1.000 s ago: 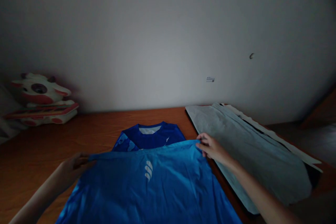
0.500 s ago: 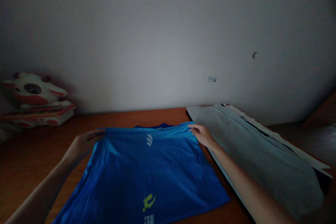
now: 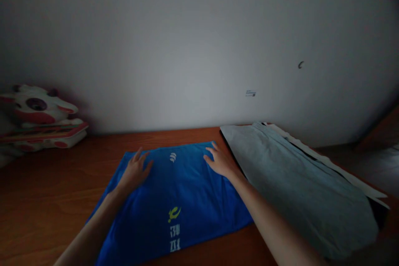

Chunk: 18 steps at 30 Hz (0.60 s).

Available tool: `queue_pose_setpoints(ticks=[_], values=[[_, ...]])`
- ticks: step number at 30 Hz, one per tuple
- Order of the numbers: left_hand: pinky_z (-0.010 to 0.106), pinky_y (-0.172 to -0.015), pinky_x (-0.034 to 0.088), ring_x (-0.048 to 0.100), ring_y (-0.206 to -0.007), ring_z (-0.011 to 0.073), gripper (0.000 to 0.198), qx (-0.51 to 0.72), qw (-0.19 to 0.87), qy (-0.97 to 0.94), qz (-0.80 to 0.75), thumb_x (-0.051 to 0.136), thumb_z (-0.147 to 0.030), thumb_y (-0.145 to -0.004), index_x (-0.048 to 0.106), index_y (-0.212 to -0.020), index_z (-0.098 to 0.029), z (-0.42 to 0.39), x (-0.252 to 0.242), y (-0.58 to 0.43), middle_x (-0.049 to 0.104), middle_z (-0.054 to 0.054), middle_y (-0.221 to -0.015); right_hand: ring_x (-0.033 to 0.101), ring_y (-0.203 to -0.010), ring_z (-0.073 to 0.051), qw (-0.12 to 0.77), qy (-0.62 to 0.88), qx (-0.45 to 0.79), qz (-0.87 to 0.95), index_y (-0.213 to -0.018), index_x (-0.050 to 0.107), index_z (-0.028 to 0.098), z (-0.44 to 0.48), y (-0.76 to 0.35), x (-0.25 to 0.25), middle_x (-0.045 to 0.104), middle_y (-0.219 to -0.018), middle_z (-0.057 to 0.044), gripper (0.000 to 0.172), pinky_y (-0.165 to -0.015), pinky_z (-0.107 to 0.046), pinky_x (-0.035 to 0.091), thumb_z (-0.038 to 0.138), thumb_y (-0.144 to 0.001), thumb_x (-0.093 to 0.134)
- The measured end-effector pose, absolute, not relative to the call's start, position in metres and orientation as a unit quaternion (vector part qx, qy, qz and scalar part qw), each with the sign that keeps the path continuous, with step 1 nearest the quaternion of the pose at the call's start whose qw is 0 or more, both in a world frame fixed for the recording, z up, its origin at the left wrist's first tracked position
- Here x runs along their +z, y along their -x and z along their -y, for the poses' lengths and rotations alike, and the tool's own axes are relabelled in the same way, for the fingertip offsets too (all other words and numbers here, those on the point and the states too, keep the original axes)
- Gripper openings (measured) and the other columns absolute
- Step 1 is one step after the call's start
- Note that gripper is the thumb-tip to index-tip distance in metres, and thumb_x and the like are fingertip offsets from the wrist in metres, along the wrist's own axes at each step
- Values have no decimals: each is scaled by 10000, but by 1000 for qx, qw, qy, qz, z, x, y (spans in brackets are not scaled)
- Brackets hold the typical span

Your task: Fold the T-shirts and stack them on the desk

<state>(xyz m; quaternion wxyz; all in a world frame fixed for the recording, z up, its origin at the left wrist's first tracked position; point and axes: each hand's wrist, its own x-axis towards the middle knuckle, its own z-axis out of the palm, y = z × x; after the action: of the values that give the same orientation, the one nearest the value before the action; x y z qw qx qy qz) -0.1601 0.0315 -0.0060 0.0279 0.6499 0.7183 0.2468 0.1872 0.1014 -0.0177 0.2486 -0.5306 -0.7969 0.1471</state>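
The bench point(image 3: 59, 191) is brown and looks like wood. In the middle lies a blue cloth point(image 3: 187, 187) with white and yellow marks. A red and white toy cow point(image 3: 43, 110) with a little piano point(image 3: 52, 135) sits at the back left. On the right is a long grey cloth point(image 3: 296, 183) with black and white edges

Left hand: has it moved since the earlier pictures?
Yes, the left hand has moved rightward, farther from the toy cow.

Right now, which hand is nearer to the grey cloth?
Right. The right hand is over the side of the blue shirt facing the grey cloth; the left hand is over the shirt's opposite side, farther away.
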Motion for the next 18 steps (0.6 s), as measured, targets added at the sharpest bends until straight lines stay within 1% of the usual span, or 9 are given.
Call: queue_pose_setpoints(ticks=[2, 4, 7, 11, 13, 15, 18], values=[[554, -1187, 299, 337, -1476, 375, 629, 200, 4, -660, -724, 430, -462, -927, 522, -1420, -83, -21, -20, 142, 353, 195, -1610, 321, -1489, -284, 234, 514, 125, 816, -1449, 513, 152, -86, -179, -26, 314, -1615, -184, 537, -1194, -467, 287, 433, -991, 484], [584, -1181, 291, 307, -1485, 384, 658, 140, -19, -666, -732, 386, -506, -952, 476, -1469, -108, -11, -29, 133, 337, 196, -1614, 295, -1499, -300, 208, 520, 105, 821, -1485, 471, 181, -74, -177, -33, 304, -1622, -166, 560, -1206, -522, 235, 471, -1006, 447], [558, -1204, 256, 285, -1495, 362, 678, 86, -36, -676, -731, 368, -535, -964, 438, -1501, -127, 1, -34, 136, 329, 195, -1613, 270, -1506, -316, 169, 549, 88, 814, -1506, 446, 180, -65, -184, -40, 305, -1620, -161, 588, -1219, -545, 176, 505, -1018, 401], [549, -1209, 250, 288, -1494, 354, 672, 68, -54, -694, -714, 393, -546, -957, 425, -1513, -170, 11, -36, 148, 332, 178, -1613, 256, -1510, -325, 155, 556, 86, 812, -1517, 431, 159, -59, -197, -40, 288, -1623, -169, 623, -1223, -531, 171, 527, -1016, 385], [585, -1200, 247, 289, -1492, 366, 657, 62, -59, -696, -713, 391, -543, -958, 435, -1508, -186, 13, -36, 147, 338, 169, -1611, 238, -1512, -346, 145, 564, 93, 807, -1517, 428, 147, -56, -196, -36, 279, -1623, -182, 625, -1218, -555, 162, 509, -1008, 411], [626, -1188, 234, 286, -1489, 393, 642, 56, -72, -692, -717, 374, -524, -966, 459, -1493, -168, 13, -34, 137, 336, 175, -1610, 217, -1512, -378, 139, 581, 91, 797, -1505, 440, 111, -53, -186, -32, 264, -1621, -216, 611, -1208, -602, 140, 454, -998, 443], [625, -1184, 235, 295, -1485, 403, 635, 66, -88, -687, -718, 340, -498, -983, 472, -1481, -125, 9, -28, 112, 353, 192, -1601, 209, -1513, -389, 172, 578, 81, 793, -1469, 479, 85, -48, -161, -26, 252, -1618, -240, 564, -1195, -641, 129, 388, -994, 443]])
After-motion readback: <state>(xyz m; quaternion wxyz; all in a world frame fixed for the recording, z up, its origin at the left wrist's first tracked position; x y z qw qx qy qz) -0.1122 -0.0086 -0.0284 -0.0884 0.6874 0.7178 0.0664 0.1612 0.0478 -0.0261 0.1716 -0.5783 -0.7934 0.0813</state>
